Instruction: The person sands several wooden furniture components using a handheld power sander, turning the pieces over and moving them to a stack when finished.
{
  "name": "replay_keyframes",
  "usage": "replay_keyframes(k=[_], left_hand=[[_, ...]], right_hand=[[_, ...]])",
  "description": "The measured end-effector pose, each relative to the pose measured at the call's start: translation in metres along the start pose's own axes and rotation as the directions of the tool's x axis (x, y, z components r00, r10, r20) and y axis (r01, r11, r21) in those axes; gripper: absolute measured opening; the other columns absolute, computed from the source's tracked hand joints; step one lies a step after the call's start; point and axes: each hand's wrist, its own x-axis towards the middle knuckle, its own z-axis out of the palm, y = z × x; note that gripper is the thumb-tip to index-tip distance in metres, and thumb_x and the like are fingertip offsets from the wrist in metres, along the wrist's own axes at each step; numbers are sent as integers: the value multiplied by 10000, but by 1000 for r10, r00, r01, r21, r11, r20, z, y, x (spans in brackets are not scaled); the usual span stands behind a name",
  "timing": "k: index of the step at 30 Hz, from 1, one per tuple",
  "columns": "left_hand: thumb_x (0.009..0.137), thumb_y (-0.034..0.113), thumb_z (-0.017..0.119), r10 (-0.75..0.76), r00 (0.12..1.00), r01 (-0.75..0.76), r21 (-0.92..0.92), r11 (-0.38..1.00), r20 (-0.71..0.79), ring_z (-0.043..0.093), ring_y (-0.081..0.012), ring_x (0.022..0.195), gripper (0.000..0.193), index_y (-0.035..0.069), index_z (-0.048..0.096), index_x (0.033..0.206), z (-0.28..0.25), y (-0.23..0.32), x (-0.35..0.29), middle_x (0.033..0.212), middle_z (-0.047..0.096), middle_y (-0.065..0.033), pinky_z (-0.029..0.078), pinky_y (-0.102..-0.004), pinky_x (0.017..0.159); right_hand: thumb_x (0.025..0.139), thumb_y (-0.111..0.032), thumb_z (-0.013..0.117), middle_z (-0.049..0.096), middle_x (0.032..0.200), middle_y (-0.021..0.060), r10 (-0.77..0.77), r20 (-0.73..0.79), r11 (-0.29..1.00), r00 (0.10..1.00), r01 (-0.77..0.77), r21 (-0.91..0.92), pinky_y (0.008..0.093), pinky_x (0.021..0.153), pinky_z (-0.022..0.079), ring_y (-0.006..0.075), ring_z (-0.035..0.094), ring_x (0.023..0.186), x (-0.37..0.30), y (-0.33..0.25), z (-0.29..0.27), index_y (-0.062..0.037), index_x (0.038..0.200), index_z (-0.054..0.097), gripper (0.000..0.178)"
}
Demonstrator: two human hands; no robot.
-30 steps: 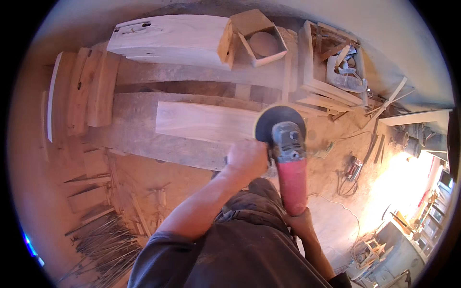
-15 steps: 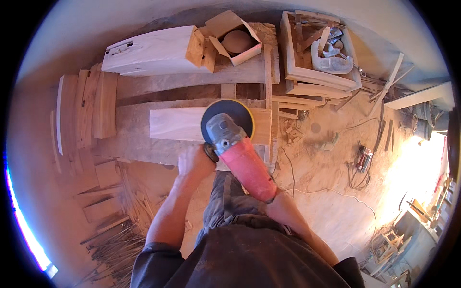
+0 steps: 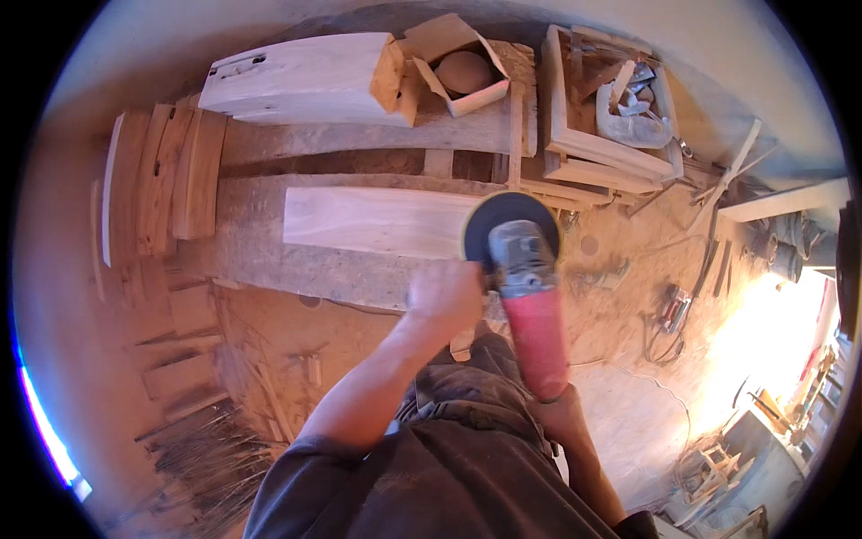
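Note:
A red-bodied angle sander (image 3: 533,328) with a grey head and a round dark disc (image 3: 512,235) is in my two hands. My left hand (image 3: 446,296) is closed at the sander's side handle, which it mostly covers. At the rear end of the red body, my right hand (image 3: 558,413) is wrapped round it, its fingers partly hidden. The disc lies over the right end of a pale wooden board (image 3: 377,218), hiding that end. This board rests flat on a dusty wooden workbench (image 3: 247,256).
A thick white-sided wooden block (image 3: 301,83) and an open cardboard box (image 3: 489,94) of round discs stand at the bench's back. Loose boards (image 3: 197,175) lie left. Right are a wooden drawer frame (image 3: 561,126), a red power tool (image 3: 675,307) and a cord (image 3: 633,373) on the floor.
The sander has moved right along the board, from its middle to its right end, both hands moving with it. Its body now points more nearly straight back toward me. The view has shifted slightly.

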Motion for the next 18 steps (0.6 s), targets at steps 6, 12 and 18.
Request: replay_keyframes(k=[6, 12, 18], left_hand=[[773, 313, 785, -360, 933, 359, -62, 931, 2, 725, -396, 913, 304, 67, 772, 952, -17, -71, -25, 910, 743, -215, 569, -500, 824], [844, 221, 673, -133, 989, 124, 122, 985, 65, 740, -362, 883, 183, 79, 776, 895, -26, -35, 3, 902, 749, -198, 585, -482, 788], [780, 183, 678, 87, 996, -88, 20, 996, 37, 727, -404, 870, 183, 65, 758, 894, 12, 3, -1, 895, 734, -228, 584, -493, 792]], right_hand=[[813, -278, 722, 717, 1079, 276, -113, 206, 952, 972, 165, -256, 498, 895, 537, 463, 668, 1060, 31, -18, 39, 22, 1155, 670, 458], [796, -206, 691, 730, 965, 253, -83, 152, 991, 985, 97, -91, 437, 837, 551, 335, 731, 963, 18, -14, 19, 33, 1077, 694, 369], [794, -200, 689, 732, 864, 217, 59, 74, 991, 996, -49, -125, 410, 781, 557, 271, 740, 882, -6, 31, -1, 29, 1016, 714, 319]])
